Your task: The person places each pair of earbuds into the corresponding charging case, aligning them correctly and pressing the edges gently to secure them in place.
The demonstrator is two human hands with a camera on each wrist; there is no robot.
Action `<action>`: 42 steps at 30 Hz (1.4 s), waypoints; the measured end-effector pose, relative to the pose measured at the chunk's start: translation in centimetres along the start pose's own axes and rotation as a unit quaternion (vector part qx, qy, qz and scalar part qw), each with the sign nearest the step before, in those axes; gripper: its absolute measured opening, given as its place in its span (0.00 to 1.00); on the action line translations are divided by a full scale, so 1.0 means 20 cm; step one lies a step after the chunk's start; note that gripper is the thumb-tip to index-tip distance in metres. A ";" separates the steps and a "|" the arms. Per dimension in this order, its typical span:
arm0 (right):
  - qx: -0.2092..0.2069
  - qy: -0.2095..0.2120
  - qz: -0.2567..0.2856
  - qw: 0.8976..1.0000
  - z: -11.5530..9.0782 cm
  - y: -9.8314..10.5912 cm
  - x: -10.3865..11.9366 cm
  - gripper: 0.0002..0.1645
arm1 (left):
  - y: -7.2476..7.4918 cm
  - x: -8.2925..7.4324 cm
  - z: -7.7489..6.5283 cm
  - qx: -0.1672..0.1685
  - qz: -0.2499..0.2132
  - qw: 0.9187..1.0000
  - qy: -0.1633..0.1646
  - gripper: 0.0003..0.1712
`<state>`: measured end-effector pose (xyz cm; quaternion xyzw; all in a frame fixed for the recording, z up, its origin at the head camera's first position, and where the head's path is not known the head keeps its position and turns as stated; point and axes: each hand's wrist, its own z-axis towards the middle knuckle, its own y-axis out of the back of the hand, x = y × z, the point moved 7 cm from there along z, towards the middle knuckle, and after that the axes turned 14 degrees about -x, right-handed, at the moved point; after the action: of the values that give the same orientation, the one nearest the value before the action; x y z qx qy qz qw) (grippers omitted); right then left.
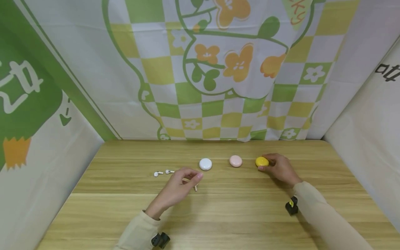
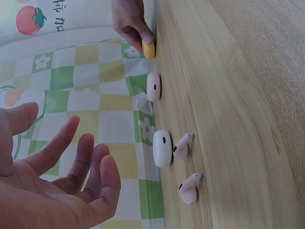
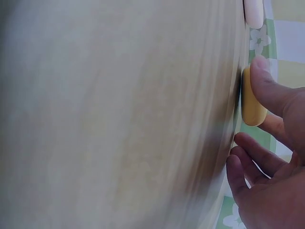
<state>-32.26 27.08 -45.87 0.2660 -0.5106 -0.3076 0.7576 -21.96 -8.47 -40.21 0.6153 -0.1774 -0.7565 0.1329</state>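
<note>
On the wood-look table stand three small round cases in a row: a white earbud case [image 1: 205, 164], a pink earbud case [image 1: 235, 161] and a yellow one [image 1: 261, 161]. My right hand [image 1: 281, 168] pinches the yellow earbud case [image 3: 252, 98] between thumb and forefinger; its other fingertips touch the tabletop. Above the table, in front of the white case, my left hand [image 1: 179, 187] hovers with loosely bent fingers, holding nothing. Pale pinkish earbuds [image 2: 188, 189] lie beyond it in the left wrist view; in the head view it mostly covers them, one stem [image 1: 196, 188] showing.
Two white earbuds [image 1: 158, 174] lie to the left of the white case. A checked, flowered cloth [image 1: 218, 114] hangs behind the table's back edge, with printed cloth panels on both sides. Each wrist carries a small black camera [image 1: 292, 206].
</note>
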 end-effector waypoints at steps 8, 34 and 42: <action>-0.006 0.006 -0.014 1.000 0.00 0.00 0.02 0.31 | 0.00 0.00 0.00 -0.002 0.001 1.000 -0.003 0.18; -0.025 0.026 -0.051 0.998 0.02 0.01 0.18 0.41 | 0.04 0.01 -0.01 -0.006 0.004 1.000 0.006 0.19; -0.029 0.046 -0.043 0.998 0.04 -0.06 0.30 0.41 | 0.05 0.02 -0.01 -0.010 0.004 1.000 0.005 0.20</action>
<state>-31.43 21.79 -42.73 0.2795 -0.4537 -0.3425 0.7738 -21.93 -9.59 -40.06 0.6166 -0.1716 -0.7549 0.1432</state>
